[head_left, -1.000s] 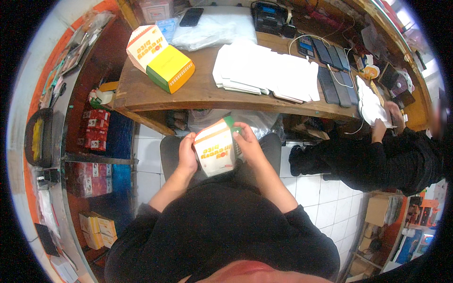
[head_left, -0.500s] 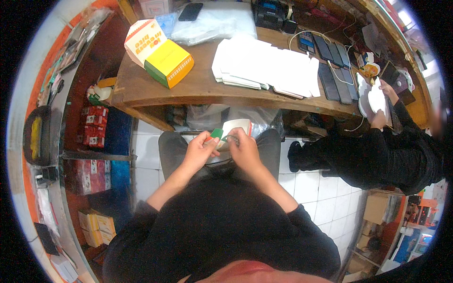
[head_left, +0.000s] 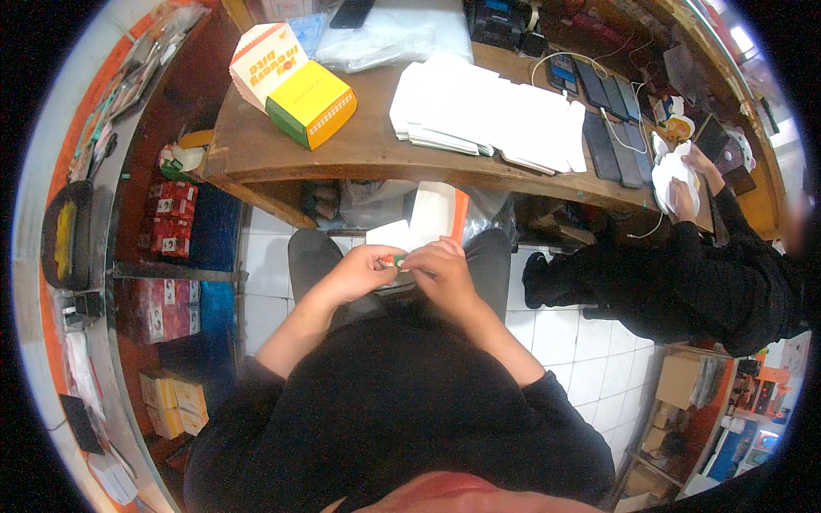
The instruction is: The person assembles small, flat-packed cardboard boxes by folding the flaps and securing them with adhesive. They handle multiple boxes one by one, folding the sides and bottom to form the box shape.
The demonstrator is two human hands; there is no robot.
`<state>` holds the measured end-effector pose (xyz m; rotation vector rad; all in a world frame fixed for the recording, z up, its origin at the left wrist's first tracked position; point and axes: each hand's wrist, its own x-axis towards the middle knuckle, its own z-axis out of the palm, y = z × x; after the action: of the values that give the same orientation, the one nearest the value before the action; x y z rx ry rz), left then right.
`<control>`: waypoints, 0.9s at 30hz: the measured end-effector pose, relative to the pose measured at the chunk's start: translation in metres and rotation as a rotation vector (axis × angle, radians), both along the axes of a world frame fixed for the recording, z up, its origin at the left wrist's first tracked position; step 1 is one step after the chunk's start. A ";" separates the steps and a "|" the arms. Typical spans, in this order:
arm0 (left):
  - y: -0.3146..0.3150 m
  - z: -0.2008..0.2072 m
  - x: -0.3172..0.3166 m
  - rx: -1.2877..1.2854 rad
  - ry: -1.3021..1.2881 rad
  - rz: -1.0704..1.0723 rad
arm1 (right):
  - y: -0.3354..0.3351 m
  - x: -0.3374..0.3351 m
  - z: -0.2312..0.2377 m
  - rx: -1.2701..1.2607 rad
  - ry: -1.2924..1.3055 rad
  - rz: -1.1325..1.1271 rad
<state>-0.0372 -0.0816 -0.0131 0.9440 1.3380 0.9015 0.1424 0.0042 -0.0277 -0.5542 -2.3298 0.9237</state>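
Over my lap I hold a partly folded cardboard food box (head_left: 434, 214), white inside with an orange outer edge. One white flap stands up at its left, and a bit of green shows between my fingers. My left hand (head_left: 363, 274) is closed, pinching the box's near left part. Close beside it my right hand (head_left: 440, 272) is closed on the near right part, its fingertips almost meeting my left thumb. My fingers hide the folds. On the table stands a finished box (head_left: 310, 107) in yellow, green and orange, its cream lid raised.
A stack of flat white card blanks (head_left: 479, 115) lies on the wooden table (head_left: 359, 162). Several phones (head_left: 611, 141) with white cables lie to its right. A plastic-wrapped bundle (head_left: 393, 38) is behind. At right another person (head_left: 676, 278) handles white card pieces. Shelves (head_left: 171, 274) stand at left.
The box in my hands has opened out, its white inside and orange edge now standing higher. My hands have drawn closer together. The view has shifted slightly.
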 end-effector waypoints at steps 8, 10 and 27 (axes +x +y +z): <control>-0.002 -0.003 -0.002 0.227 0.385 -0.176 | -0.010 -0.001 0.008 -0.015 -0.170 -0.115; -0.004 -0.018 -0.004 0.244 0.440 -0.206 | -0.010 -0.004 0.005 -0.001 -0.195 -0.079; 0.004 0.030 -0.036 0.478 0.964 -0.535 | 0.021 -0.020 0.037 -0.054 -0.105 0.013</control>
<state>-0.0729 -0.0779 0.0165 2.1658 1.5229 0.3175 0.1227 0.0247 0.0088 -0.6241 -2.4099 0.9871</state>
